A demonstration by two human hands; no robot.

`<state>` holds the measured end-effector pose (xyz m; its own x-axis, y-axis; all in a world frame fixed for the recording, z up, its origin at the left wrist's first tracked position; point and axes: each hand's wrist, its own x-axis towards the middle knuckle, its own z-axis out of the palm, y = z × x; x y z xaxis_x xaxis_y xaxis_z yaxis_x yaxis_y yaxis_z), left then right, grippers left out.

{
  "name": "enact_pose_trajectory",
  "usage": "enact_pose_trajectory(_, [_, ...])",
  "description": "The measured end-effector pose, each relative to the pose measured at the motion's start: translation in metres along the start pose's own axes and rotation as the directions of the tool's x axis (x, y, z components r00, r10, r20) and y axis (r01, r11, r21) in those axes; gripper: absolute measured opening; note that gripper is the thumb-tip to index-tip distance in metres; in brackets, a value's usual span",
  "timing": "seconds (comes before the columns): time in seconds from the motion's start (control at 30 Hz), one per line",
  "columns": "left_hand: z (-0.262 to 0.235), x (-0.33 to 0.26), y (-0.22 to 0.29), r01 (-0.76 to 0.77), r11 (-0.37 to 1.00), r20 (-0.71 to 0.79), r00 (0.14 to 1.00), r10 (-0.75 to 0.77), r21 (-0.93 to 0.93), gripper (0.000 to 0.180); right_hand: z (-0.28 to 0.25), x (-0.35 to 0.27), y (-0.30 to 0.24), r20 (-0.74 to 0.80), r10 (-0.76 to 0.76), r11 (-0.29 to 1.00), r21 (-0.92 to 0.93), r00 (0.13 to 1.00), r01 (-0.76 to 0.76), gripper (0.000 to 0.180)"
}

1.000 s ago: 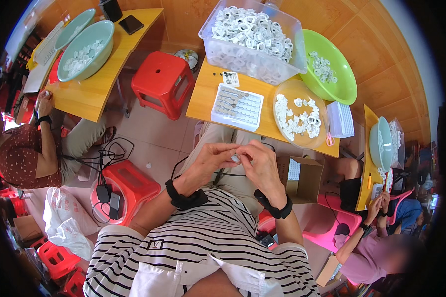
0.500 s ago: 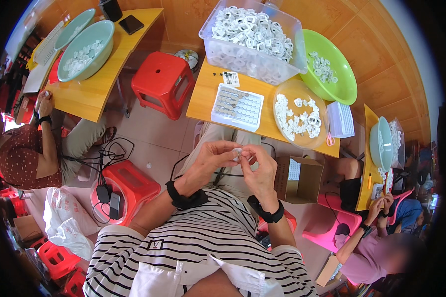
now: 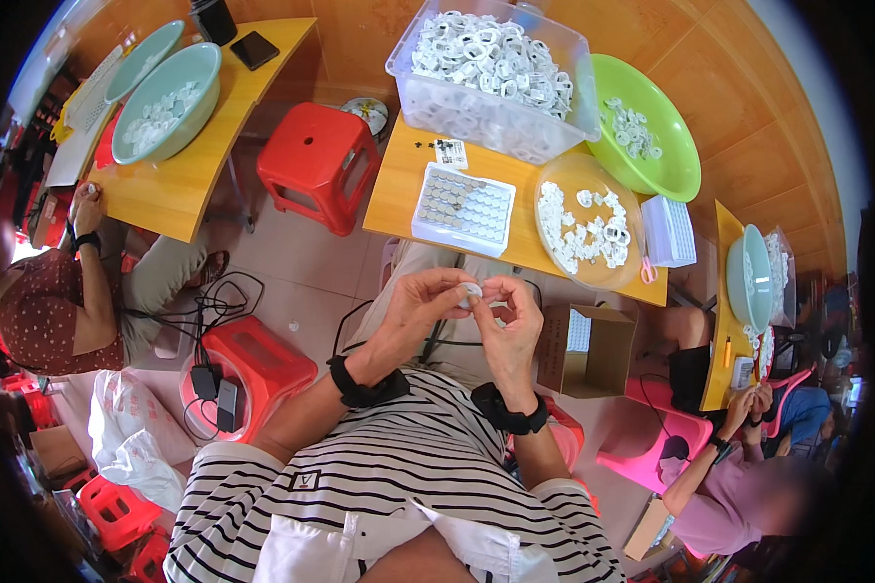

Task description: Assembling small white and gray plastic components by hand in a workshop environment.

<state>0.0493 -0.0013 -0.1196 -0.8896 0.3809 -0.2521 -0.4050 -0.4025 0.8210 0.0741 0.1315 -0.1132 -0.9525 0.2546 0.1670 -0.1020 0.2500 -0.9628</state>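
Above my lap, a small round white plastic piece (image 3: 470, 294) sits between the fingertips of both hands. My left hand (image 3: 416, 306) pinches it from the left with thumb and forefinger. From the right, the thumb and bent fingers of my right hand (image 3: 507, 325) press against its edge. Its finer details are too small to make out. Beyond my hands, a white tray (image 3: 437, 236) on the wooden table (image 3: 396, 199) holds rows of small round pieces, some greyer than others. To its right, a clear round dish (image 3: 576, 277) carries loose white plastic parts.
A clear bin (image 3: 496, 121) heaped with white ring-shaped parts and a green basin (image 3: 676, 160) stand at the table's back. Pink scissors (image 3: 648, 271) lie by stacked trays (image 3: 669, 233). An open cardboard box (image 3: 608, 360) stands right of my hands. Co-workers sit at both sides.
The white piece has turned between my fingers, so more of its pale face shows. My right wrist has shifted slightly left, and its fingers have moved along the piece.
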Motion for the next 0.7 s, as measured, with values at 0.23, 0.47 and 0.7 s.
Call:
enact_pose_trajectory(0.23, [-0.0003, 0.0009, -0.0012, 0.013, 0.999, 0.005, 1.0, -0.013, -0.029, 0.02, -0.0031, -0.0021, 0.0073, 0.057, 0.076, 0.993, 0.081, 0.995, -0.081, 0.015])
enact_pose_trajectory(0.47, [-0.0026, -0.0003, 0.0, 0.04, 0.998, -0.001, 0.999, -0.04, -0.05, 0.02, -0.0032, -0.0024, 0.0078, 0.078, 0.108, 0.989, 0.091, 0.991, -0.115, 0.013])
enact_pose_trajectory(0.7, [-0.0054, 0.0019, -0.0065, -0.009, 1.0, 0.001, 1.0, 0.009, -0.026, 0.019, 0.0003, -0.002, 0.0041, 0.047, 0.105, 0.994, 0.038, 0.993, -0.107, 0.011])
